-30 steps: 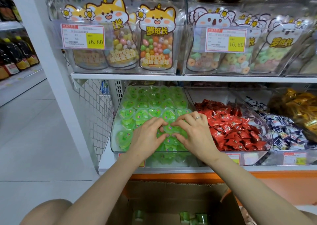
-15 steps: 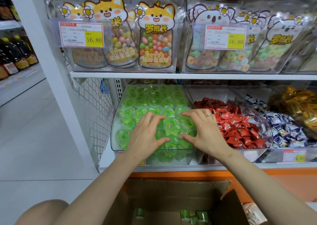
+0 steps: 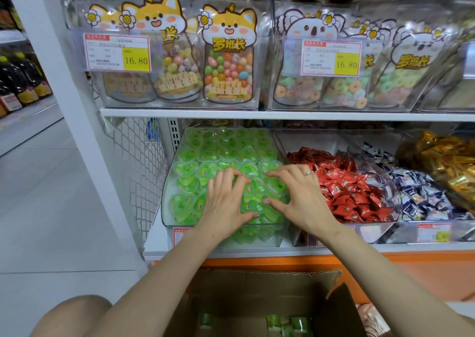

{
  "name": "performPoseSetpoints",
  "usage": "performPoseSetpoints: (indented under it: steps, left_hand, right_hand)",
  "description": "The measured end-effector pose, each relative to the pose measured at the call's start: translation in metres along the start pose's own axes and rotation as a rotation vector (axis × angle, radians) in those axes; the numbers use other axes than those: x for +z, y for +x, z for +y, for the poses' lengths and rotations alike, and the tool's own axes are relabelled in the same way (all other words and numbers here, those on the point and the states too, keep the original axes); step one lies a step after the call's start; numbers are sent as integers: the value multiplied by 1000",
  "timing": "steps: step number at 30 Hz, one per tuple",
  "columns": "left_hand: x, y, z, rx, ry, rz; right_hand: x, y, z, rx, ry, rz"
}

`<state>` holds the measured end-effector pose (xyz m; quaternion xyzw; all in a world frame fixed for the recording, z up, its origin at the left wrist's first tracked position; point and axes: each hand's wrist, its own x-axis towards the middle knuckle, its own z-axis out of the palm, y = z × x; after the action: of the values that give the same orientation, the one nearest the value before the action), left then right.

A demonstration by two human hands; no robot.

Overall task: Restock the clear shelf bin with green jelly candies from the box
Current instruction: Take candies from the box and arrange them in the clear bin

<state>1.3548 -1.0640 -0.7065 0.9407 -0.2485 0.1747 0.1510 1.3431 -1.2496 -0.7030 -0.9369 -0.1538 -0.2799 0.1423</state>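
At nine o'clock of the hands, the clear shelf bin (image 3: 166, 209) is seen on the lower shelf, and it is filled nearly to its front lip with green jelly candies (image 3: 226, 151), heart-shaped cups packed in rows towards the back. The left hand (image 3: 226, 200) is laid on the front of the heap; its fingers (image 3: 231, 176) are bent at the knuckles with the tips set down on the jellies and the thumb stretched towards three o'clock, and no cup is seen closed inside it. At six o'clock, below the shelf, the box (image 3: 257, 293) stands open, with only a few green cups visible on its bottom. The right hand (image 3: 300, 197) is spread flat over the jellies, the fingers (image 3: 282, 173) splayed and the thumb pointed at nine o'clock, so that a cluster is bracketed between the two hands without being gripped. At three o'clock, a neighbouring bin of red sweets (image 3: 347, 182) is passed over. The step in hand is judged to be the levelling of the poured jellies. Next, the hands would have to be lifted clear and lowered to the box, so that the remaining cups can be gathered.
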Motion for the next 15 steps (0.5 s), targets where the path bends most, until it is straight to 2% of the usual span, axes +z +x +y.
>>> performPoseSetpoints:
  steps: [15]
  left_hand:
    - [-5,-5,-4,31,-35,-8]
  right_hand:
    - [-7,-10,5,1,-11,-41]
